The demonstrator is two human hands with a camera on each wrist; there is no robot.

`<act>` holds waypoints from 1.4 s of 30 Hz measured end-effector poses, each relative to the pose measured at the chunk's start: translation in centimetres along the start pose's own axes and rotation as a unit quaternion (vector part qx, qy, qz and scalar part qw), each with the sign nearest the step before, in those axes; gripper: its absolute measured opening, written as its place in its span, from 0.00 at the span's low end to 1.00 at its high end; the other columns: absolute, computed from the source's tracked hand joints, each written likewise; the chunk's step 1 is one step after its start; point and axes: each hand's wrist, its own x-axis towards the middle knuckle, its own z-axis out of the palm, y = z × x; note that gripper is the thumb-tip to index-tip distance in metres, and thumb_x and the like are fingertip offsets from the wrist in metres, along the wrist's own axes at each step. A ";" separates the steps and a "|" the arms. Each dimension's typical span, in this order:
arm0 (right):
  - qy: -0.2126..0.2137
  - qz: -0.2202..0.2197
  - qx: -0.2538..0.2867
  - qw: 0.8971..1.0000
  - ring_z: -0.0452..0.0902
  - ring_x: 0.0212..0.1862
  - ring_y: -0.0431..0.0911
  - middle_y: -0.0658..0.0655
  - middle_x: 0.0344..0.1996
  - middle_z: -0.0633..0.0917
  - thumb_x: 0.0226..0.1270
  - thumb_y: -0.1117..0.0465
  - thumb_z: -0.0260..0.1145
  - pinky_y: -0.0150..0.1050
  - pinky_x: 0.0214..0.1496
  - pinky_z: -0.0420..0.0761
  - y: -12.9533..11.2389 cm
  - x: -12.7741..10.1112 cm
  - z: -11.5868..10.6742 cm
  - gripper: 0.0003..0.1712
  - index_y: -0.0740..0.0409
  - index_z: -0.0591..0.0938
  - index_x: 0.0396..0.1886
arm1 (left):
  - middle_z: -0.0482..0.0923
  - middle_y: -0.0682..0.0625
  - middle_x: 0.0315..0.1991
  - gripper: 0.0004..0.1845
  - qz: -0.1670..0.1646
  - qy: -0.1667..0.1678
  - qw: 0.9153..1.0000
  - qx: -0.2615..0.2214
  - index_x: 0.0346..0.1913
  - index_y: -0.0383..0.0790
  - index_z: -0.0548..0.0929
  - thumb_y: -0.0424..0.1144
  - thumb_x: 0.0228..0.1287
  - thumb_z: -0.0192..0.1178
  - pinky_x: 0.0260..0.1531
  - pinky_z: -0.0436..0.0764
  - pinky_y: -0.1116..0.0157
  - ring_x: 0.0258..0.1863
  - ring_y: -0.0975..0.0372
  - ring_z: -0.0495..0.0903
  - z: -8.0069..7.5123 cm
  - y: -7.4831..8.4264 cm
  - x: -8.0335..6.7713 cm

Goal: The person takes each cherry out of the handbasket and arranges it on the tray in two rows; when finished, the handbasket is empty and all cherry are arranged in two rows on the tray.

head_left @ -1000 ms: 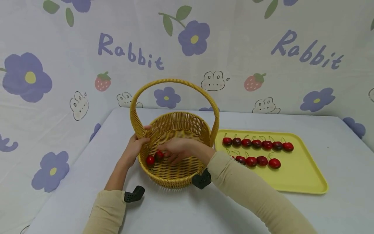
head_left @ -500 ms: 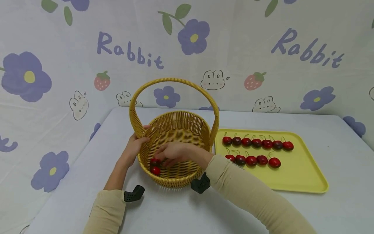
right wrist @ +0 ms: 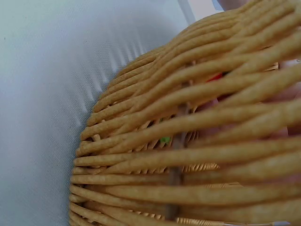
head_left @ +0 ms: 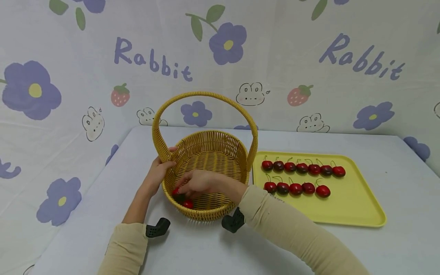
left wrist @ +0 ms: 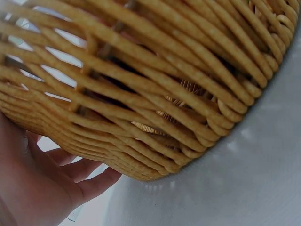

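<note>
A yellow woven basket point(head_left: 207, 214) with a tall hoop handle stands on the table. My left hand point(head_left: 159, 172) grips its left rim at the foot of the handle, thumb on the inner side. In the left wrist view the left hand point(left wrist: 51, 188) has its fingers against the weave. Reaching inside the basket, my right hand point(head_left: 201, 181) pinches a dark red cherry point(head_left: 177, 193) near the left front wall. A second red cherry point(head_left: 187, 204) lies just beside it. The right wrist view shows mostly the basket's outer wall point(right wrist: 155, 108), which largely hides the right hand.
Right of the basket lies a yellow tray point(head_left: 357, 206) with two rows of stemmed cherries, a back row point(head_left: 302, 168) and a shorter front row point(head_left: 295, 189). White cloth point(head_left: 206, 248) covers the table. A patterned curtain point(head_left: 282, 57) hangs behind.
My right hand has shifted toward the basket's left front wall with a cherry at its fingertips. The other cherry has moved forward and right. My left hand stays on the rim.
</note>
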 end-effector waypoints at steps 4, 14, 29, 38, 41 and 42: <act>0.022 -0.009 0.003 1.000 0.75 0.37 0.47 0.56 0.38 0.79 0.66 0.68 0.62 0.43 0.48 0.78 0.0 0.1 0.1 0.18 0.66 0.75 0.55 | 0.62 0.36 0.65 0.25 0.003 0.000 1.000 -0.001 0.68 0.37 0.64 0.29 0.68 0.44 0.64 0.53 0.49 0.64 0.47 0.61 0.0 0.1 0.0; 0.030 -0.004 0.007 1.000 0.79 0.38 0.45 0.55 0.39 0.83 0.63 0.64 0.67 0.41 0.48 0.79 0.2 0.2 0.0 0.24 0.69 0.76 0.57 | 0.62 0.36 0.66 0.25 0.003 0.003 1.000 -0.002 0.68 0.36 0.63 0.29 0.67 0.44 0.65 0.52 0.49 0.65 0.47 0.60 0.0 0.3 -0.3; 0.014 -0.017 -0.011 1.000 0.75 0.36 0.43 0.53 0.36 0.83 0.63 0.66 0.66 0.36 0.45 0.79 0.7 0.2 -0.1 0.15 0.67 0.82 0.48 | 0.61 0.37 0.66 0.26 0.005 -0.001 1.000 -0.002 0.68 0.37 0.63 0.29 0.68 0.44 0.64 0.53 0.50 0.64 0.49 0.60 -0.2 0.2 -0.1; 0.008 -0.033 0.020 0.999 0.82 0.43 0.50 0.59 0.41 0.83 0.65 0.67 0.64 0.41 0.47 0.79 0.9 -0.9 -1.3 0.18 0.70 0.78 0.53 | 0.61 0.37 0.66 0.25 0.002 -0.003 1.000 0.002 0.69 0.38 0.63 0.30 0.68 0.44 0.64 0.54 0.49 0.64 0.48 0.61 -0.2 -0.1 0.0; 0.011 -0.039 0.033 0.999 0.81 0.46 0.53 0.60 0.43 0.82 0.65 0.69 0.63 0.42 0.49 0.78 1.1 -1.5 -1.9 0.18 0.71 0.77 0.54 | 0.61 0.37 0.67 0.25 0.002 -0.005 1.000 0.004 0.69 0.38 0.63 0.30 0.69 0.44 0.64 0.54 0.49 0.65 0.48 0.60 -0.2 -0.2 0.0; 0.013 -0.042 0.030 0.999 0.80 0.48 0.53 0.59 0.43 0.82 0.65 0.69 0.63 0.43 0.50 0.78 1.2 -1.8 -2.0 0.19 0.70 0.77 0.55 | 0.61 0.37 0.67 0.26 0.002 -0.006 1.000 0.005 0.69 0.38 0.63 0.30 0.69 0.44 0.64 0.54 0.49 0.65 0.48 0.60 -0.2 -0.2 0.0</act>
